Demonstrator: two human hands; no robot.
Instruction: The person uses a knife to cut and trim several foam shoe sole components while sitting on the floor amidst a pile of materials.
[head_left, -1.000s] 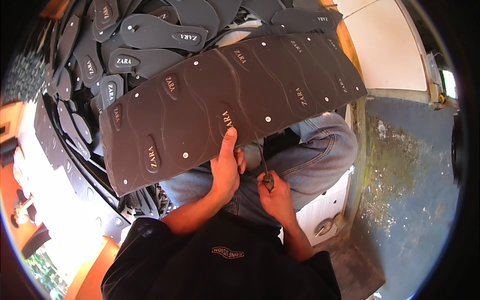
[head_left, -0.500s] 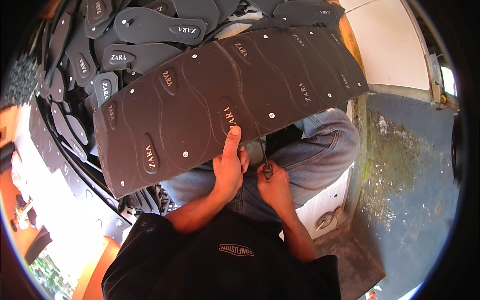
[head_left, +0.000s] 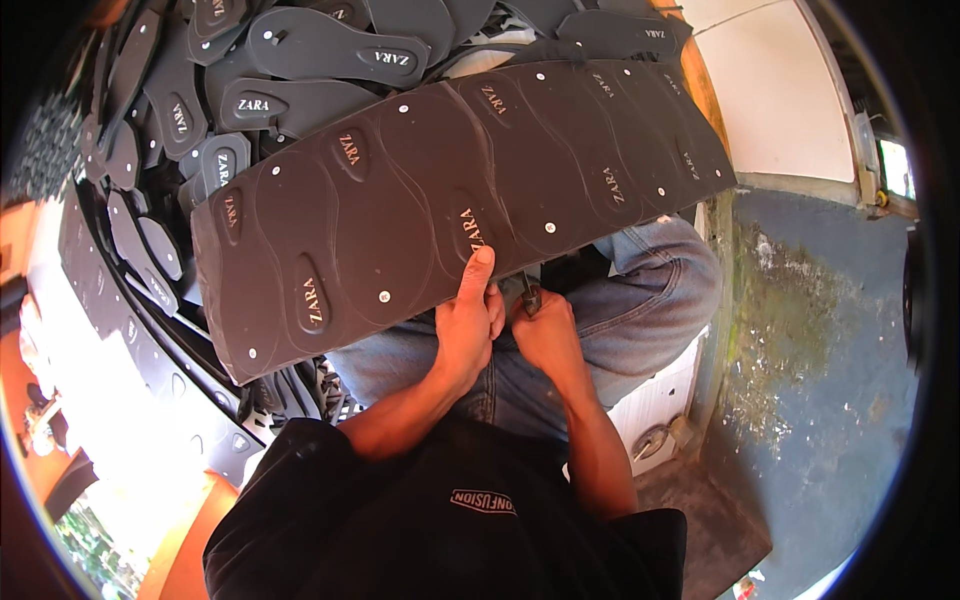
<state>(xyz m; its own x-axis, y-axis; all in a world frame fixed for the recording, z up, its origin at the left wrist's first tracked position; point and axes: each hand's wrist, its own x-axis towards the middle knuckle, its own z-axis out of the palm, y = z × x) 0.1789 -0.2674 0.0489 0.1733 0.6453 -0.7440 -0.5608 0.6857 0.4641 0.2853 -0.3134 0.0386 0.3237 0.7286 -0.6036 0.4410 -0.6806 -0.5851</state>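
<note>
A long dark sheet of foam-like material, moulded with several sandal-sole outlines and heel pads, lies slanted across my lap. My left hand grips its near edge, thumb on top beside a printed heel pad and fingers curled underneath. Just right of it, my right hand is closed around the handle of a thin-shafted hand tool. The tool points up at the sheet's near edge; its tip is hidden, and its exact kind cannot be made out. A line like a slit runs across the sheet above the tool.
Loose dark sandal soles are heaped beyond the sheet and to the left. More moulded sheet lies at the left. A pale board stands at the far right, above a stained blue-grey floor. My crossed legs in jeans are under the sheet.
My right hand has moved up toward the sheet's near edge, and less of the tool's shaft shows. My left hand keeps its grip; the view has shifted slightly.
</note>
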